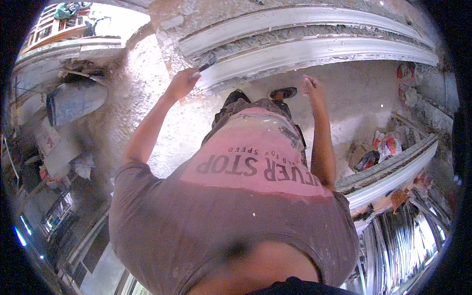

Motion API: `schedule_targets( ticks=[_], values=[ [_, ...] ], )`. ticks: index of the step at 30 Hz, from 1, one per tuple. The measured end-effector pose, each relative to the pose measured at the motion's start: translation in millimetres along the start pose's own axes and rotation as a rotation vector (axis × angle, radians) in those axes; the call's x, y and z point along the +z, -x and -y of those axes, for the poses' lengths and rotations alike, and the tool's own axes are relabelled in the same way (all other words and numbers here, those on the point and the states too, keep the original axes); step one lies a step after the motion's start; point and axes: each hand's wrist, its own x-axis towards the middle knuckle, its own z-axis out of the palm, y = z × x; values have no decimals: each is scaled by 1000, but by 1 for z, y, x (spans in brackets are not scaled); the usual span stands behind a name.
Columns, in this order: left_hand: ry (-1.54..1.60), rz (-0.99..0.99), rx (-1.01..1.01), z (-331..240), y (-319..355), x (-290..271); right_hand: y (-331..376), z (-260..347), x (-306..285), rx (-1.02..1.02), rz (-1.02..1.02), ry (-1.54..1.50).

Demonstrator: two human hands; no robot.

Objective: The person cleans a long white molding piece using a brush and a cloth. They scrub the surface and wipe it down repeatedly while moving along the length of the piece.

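My left hand (181, 83) is shut on a small dark tool (206, 63), a brush or a narrow trowel. Its tip touches the lower left end of a long white plaster moulding (314, 49) that curves across the top of the view. My right hand (311, 87) is raised to the right of it with nothing in it, fingers slightly apart, just below the moulding's lower edge. My grey and pink printed shirt (246, 196), spattered with plaster, fills the middle of the view. One dark shoe (283, 92) shows below on the grey floor (354, 98).
A second white moulding strip (393, 174) runs along the right. Red and white bags (388, 145) lie on the floor near it. Rough plastered wall (132, 98) and a grey board (73, 101) are at left. Metal rails (78, 231) show lower left.
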Motion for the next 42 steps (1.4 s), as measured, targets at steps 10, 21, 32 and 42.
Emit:
schedule_targets(
  ticks=[10, 21, 32, 42],
  values=[
    [-14, -12, 238, -97, -110, 67, -5, 0, 2, -79, 94, 145],
    [401, 250, -383, 32, 4, -26, 18, -50, -36, 158, -62, -4],
    [191, -30, 245, -160, -185, 112, -19, -2, -21, -156, 21, 313],
    [161, 40, 162, -150, -158, 93, -8, -25, -61, -32, -37, -15]
  ],
)
